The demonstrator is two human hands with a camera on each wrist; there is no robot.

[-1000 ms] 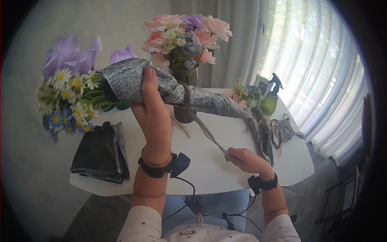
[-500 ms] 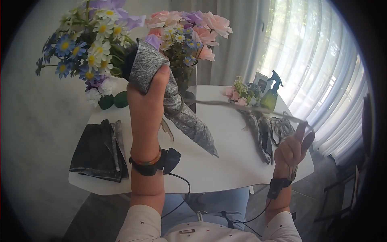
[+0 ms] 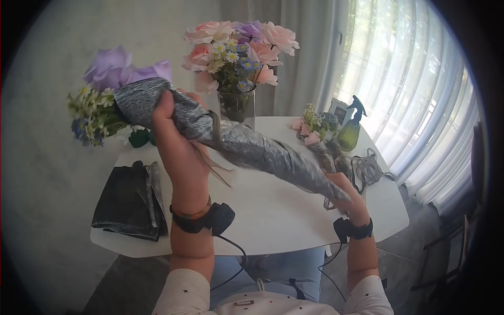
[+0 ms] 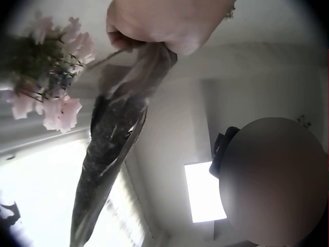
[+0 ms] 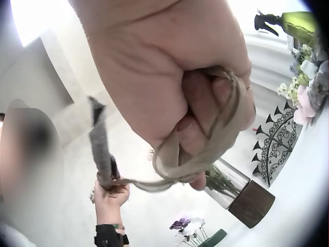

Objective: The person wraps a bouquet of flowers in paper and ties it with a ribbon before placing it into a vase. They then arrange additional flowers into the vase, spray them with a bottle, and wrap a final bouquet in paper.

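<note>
My left hand [image 3: 181, 152] grips the wrapped bouquet [image 3: 252, 149] below its blooms, thumb on top of the grey textured paper. Lilac roses [image 3: 107, 68] and small daisies [image 3: 92, 107] stick out at the left, and the narrow paper end slants down to the right. A grey-beige ribbon [image 3: 216, 130] circles the wrap beside the left hand, with loose tails [image 3: 218, 170] hanging below. My right hand [image 3: 349, 197] lies partly behind the narrow end. In the right wrist view, its curled fingers hold a loop of the ribbon [image 5: 221, 128], which runs across to the bouquet.
A glass vase [image 3: 236, 105] of pink roses stands at the back of the white table [image 3: 273, 220]. Folded dark wrapping paper [image 3: 128, 199] lies on the left. At right are a small bouquet [image 3: 315, 128], a green spray bottle [image 3: 349, 136] and coiled ribbon [image 3: 370, 165].
The right hand swung out to the right, drawing the ribbon taut, then came back in behind the narrow end. The bouquet swung toward the camera and back to a slant, blooms at left.
</note>
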